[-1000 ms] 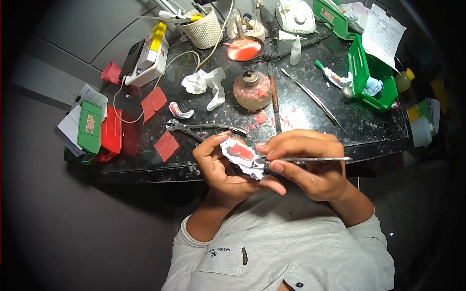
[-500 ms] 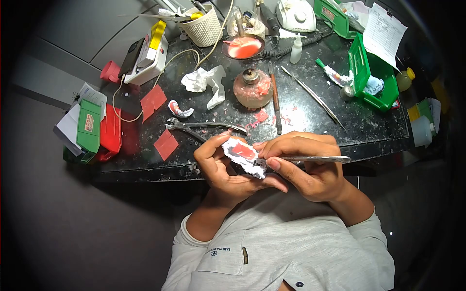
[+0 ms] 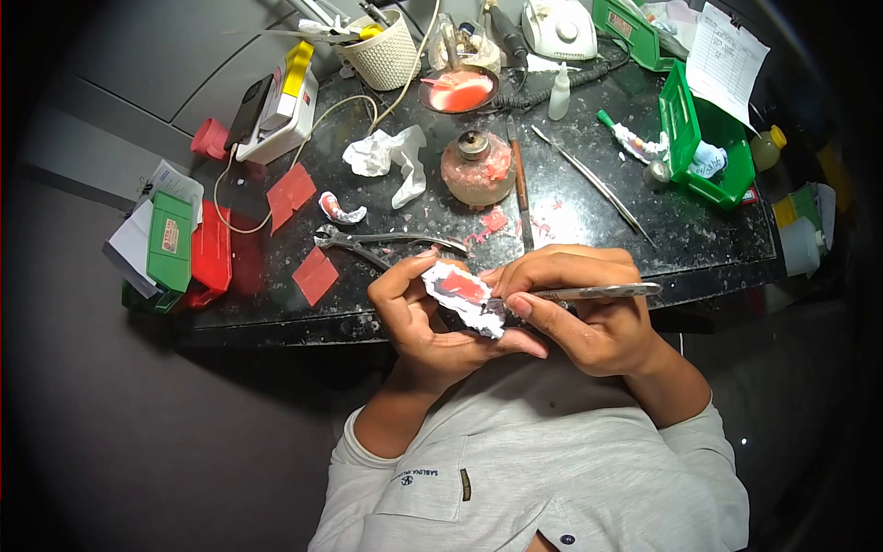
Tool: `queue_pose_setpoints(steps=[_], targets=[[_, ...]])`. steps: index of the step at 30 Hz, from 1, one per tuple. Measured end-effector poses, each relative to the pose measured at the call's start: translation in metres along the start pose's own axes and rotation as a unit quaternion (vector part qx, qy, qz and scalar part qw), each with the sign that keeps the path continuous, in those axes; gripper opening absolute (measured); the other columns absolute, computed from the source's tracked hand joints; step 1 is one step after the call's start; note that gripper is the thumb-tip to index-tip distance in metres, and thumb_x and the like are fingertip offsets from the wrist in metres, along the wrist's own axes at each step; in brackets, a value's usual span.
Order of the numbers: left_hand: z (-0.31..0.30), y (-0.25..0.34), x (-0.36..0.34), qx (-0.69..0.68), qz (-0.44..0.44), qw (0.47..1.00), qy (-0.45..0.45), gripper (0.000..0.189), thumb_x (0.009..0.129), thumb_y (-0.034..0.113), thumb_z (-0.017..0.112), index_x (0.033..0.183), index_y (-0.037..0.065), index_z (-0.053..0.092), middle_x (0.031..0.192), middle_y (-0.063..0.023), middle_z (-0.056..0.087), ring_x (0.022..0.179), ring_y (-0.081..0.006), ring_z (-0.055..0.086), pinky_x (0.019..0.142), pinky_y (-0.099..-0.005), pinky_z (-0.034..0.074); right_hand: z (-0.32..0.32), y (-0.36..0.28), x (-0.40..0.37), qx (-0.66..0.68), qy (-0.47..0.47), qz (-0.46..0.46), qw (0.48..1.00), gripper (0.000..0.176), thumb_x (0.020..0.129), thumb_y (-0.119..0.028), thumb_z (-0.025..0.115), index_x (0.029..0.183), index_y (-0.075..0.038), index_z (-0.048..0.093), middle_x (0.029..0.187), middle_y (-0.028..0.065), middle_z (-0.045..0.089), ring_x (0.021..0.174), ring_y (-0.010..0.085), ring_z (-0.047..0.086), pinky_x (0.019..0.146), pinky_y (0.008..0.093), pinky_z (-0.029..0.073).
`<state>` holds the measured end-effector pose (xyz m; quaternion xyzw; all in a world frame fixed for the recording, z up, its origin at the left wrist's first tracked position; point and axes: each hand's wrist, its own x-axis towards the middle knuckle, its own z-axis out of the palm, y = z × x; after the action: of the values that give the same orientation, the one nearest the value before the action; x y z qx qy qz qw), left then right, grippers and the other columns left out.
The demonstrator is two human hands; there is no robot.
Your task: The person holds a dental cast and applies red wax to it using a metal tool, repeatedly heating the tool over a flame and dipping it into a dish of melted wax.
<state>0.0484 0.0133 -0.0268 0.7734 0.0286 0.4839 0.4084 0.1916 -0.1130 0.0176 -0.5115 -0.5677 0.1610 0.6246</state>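
Note:
My left hand (image 3: 425,327) is closed around the edges of a white dental cast (image 3: 476,319) with a patch of red wax (image 3: 464,286) on its face. My right hand (image 3: 584,308) pinches a slim metal dental carver (image 3: 598,293), its handle pointing right. The carver's working end is at the right edge of the cast, and my fingers partly hide it. Both hands are in front of the bench's near edge. Just beyond my left hand lie metal pliers (image 3: 368,240) with spread handles.
On the black bench (image 3: 386,304) stand a spirit burner (image 3: 478,175) and a pan of red wax (image 3: 460,92). Red wax sheets (image 3: 292,195), crumpled tissue (image 3: 372,155), a small cast (image 3: 342,210), a wooden-handled knife (image 3: 521,184) and a metal instrument (image 3: 593,184) lie around. A green box (image 3: 704,147) is at right.
My right hand has shifted up slightly, and the carver's handle end is tilted a little higher. My left hand and the cast stay almost still.

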Motion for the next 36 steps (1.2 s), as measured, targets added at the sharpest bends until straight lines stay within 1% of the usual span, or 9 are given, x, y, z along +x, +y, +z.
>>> queue_pose_setpoints(steps=[7, 16, 25, 27, 31, 33, 34, 36], targets=[[0.000, -0.004, -0.003, 0.005, -0.007, 1.000, 0.000, 0.119, 0.049, 0.061, 0.091, 0.135, 0.006, 0.029, 0.105, -0.0104, 0.059, 0.090, -0.0167, 0.063, 0.079, -0.0293, 0.056, -0.002, 0.004, -0.001, 0.017, 0.001, -0.008, 1.000, 0.010, 0.085, -0.001, 0.072, 0.091, 0.006, 0.073, 0.088, 0.0164, 0.076, 0.076, 0.0258, 0.074, 0.071, 0.0328, 0.057], [-0.002, 0.000, -0.003, -0.020, -0.034, 0.999, -0.016, 0.120, 0.049, 0.063, 0.091, 0.134, 0.006, 0.029, 0.096, -0.0079, 0.059, 0.085, -0.0140, 0.061, 0.075, -0.0259, 0.052, -0.007, 0.003, 0.000, 0.042, -0.011, 0.007, 0.999, 0.009, 0.087, -0.002, 0.072, 0.091, 0.006, 0.073, 0.087, 0.0158, 0.076, 0.077, 0.0242, 0.074, 0.072, 0.0322, 0.057], [-0.005, -0.004, -0.004, -0.059, -0.051, 0.997, -0.025, 0.120, 0.048, 0.062, 0.092, 0.133, 0.004, 0.031, 0.090, -0.0060, 0.059, 0.081, -0.0119, 0.060, 0.072, -0.0241, 0.051, -0.012, 0.001, 0.000, 0.088, -0.032, 0.065, 0.993, 0.009, 0.090, -0.004, 0.072, 0.092, 0.005, 0.073, 0.088, 0.0133, 0.075, 0.078, 0.0183, 0.071, 0.073, 0.0297, 0.055], [-0.007, -0.003, -0.002, -0.076, -0.050, 0.995, -0.034, 0.122, 0.046, 0.060, 0.094, 0.134, 0.004, 0.031, 0.089, -0.0060, 0.059, 0.080, -0.0116, 0.060, 0.072, -0.0240, 0.051, -0.012, 0.001, -0.002, 0.120, -0.031, 0.080, 0.989, 0.010, 0.092, -0.004, 0.071, 0.093, 0.005, 0.072, 0.090, 0.0120, 0.075, 0.079, 0.0151, 0.069, 0.074, 0.0284, 0.055], [-0.010, -0.005, -0.003, -0.102, -0.062, 0.992, -0.039, 0.123, 0.046, 0.059, 0.095, 0.134, 0.003, 0.031, 0.089, -0.0060, 0.059, 0.081, -0.0118, 0.061, 0.073, -0.0238, 0.051, -0.011, 0.002, -0.005, 0.151, -0.029, 0.105, 0.983, 0.010, 0.094, -0.005, 0.070, 0.095, 0.005, 0.072, 0.093, 0.0107, 0.075, 0.082, 0.0136, 0.069, 0.075, 0.0280, 0.055], [-0.014, -0.004, -0.003, -0.135, -0.083, 0.985, -0.072, 0.123, 0.046, 0.050, 0.099, 0.136, 0.000, 0.032, 0.111, -0.0094, 0.054, 0.095, -0.0129, 0.060, 0.080, -0.0248, 0.053, -0.010, 0.001, -0.006, 0.199, -0.027, 0.149, 0.968, 0.009, 0.096, -0.005, 0.069, 0.097, 0.004, 0.072, 0.095, 0.0097, 0.075, 0.085, 0.0136, 0.069, 0.077, 0.0274, 0.055], [-0.015, -0.004, -0.002, -0.134, -0.082, 0.985, -0.072, 0.123, 0.046, 0.050, 0.099, 0.136, 0.000, 0.032, 0.111, -0.0094, 0.054, 0.095, -0.0129, 0.060, 0.080, -0.0248, 0.053, -0.010, 0.001, -0.007, 0.199, -0.027, 0.148, 0.968, 0.009, 0.096, -0.005, 0.069, 0.097, 0.004, 0.072, 0.095, 0.0097, 0.075, 0.085, 0.0136, 0.069, 0.077, 0.0274, 0.055], [-0.015, -0.003, -0.001, -0.160, -0.102, 0.979, -0.077, 0.124, 0.045, 0.050, 0.099, 0.136, 0.000, 0.032, 0.113, -0.0086, 0.054, 0.098, -0.0134, 0.060, 0.084, -0.0253, 0.052, -0.009, 0.003, -0.008, 0.243, -0.019, 0.185, 0.952, 0.010, 0.097, -0.005, 0.069, 0.100, 0.004, 0.072, 0.097, 0.0108, 0.075, 0.088, 0.0143, 0.070, 0.080, 0.0272, 0.056]])
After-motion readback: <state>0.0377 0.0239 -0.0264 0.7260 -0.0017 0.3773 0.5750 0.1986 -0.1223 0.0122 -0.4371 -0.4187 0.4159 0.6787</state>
